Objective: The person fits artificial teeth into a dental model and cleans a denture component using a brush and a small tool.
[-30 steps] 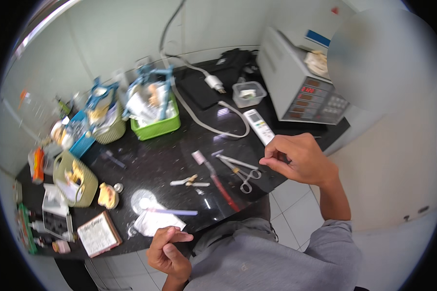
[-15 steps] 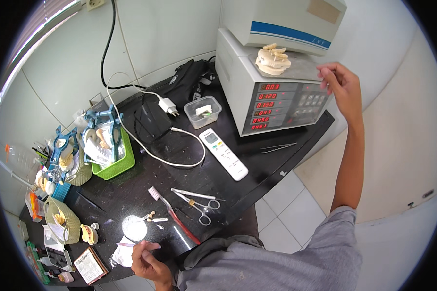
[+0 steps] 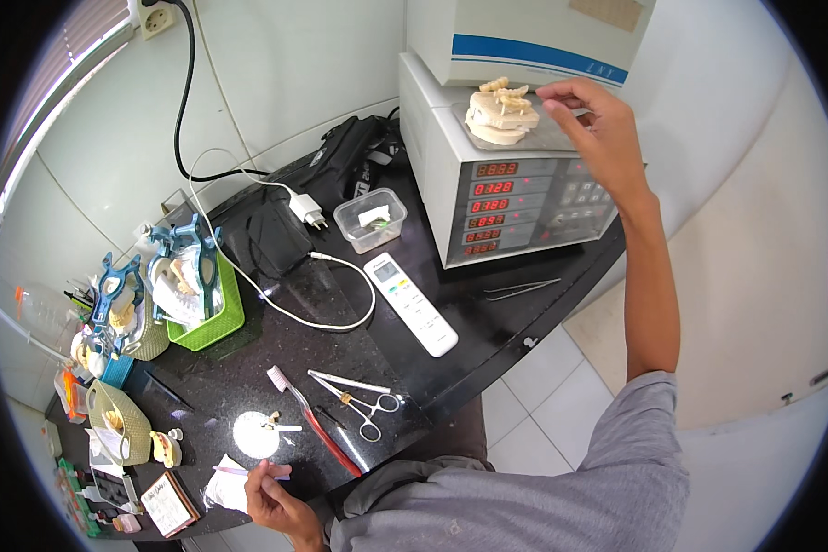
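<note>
My left hand (image 3: 283, 506) is closed around a thin purplish stick (image 3: 232, 471), low over the table beside a crumpled white tissue (image 3: 226, 488). What sort of tool the stick is, I cannot make out. Up on the right, my right hand (image 3: 600, 133) reaches over the grey machine, thumb and forefinger slightly apart and nothing seen between them. Its fingertips are close to a cream plaster dental model (image 3: 499, 121) standing on the metal top plate. Tooth-coloured dental bridge pieces (image 3: 513, 99) lie on the model.
The grey machine (image 3: 543, 216) has red digit displays. Along the dark table (image 3: 405, 354) lie a white remote control (image 3: 412, 305), scissor-handled forceps (image 3: 363, 405), a red toothbrush (image 3: 317, 428), tweezers (image 3: 523, 290) and a clear plastic tub (image 3: 371, 239). A green basket (image 3: 213, 322) holds blue articulators.
My right hand has moved left across the machine's top, closer to the dental model. The left hand stays low with the stick. The view has shifted slightly.
</note>
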`<state>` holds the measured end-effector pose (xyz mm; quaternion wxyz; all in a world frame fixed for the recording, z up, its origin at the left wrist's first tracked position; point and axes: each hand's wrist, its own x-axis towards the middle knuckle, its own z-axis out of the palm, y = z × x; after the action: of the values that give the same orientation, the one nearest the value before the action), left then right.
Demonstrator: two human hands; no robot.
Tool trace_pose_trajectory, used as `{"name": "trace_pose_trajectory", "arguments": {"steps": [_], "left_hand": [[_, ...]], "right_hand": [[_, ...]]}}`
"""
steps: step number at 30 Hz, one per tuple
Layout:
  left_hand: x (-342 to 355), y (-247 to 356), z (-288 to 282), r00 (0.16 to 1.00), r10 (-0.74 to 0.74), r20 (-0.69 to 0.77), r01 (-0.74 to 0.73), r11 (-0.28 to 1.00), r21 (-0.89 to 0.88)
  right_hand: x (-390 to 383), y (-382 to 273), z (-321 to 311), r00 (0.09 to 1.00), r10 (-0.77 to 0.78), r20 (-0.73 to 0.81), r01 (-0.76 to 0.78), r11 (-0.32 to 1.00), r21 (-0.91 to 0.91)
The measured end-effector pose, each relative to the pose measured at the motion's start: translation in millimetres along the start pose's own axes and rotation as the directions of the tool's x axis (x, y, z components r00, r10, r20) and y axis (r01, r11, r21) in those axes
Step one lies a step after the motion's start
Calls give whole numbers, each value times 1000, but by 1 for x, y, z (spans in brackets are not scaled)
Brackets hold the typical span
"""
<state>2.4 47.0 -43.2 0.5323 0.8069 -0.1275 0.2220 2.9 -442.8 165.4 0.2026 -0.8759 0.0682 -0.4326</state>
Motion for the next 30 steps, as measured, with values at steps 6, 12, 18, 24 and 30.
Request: {"name": "trace_pose_trajectory", "arguments": {"steps": [6,12,18,24,30], "left_hand": [[-1,-1,1,1000,-12,-9,12,1000,-10],[0,-3,2,1000,-18,-14,18,1000,-11],[0,-2,1,999,-32,-6,32,999,-21],[0,-4,1,999,-45,5,45,998,-40],[3,-2,3,998,-50,29,52,997,-49]], "right_hand": [[3,1,11,999,-32,34,32,999,-8],[4,3,16,999,-8,41,9,1000,-9],[5,0,18,999,-1,33,1,1000,-13],[5,0,18,1000,16,27,-17,1000,21],[9,6,14,997,75,-30,-73,995,62]]}}
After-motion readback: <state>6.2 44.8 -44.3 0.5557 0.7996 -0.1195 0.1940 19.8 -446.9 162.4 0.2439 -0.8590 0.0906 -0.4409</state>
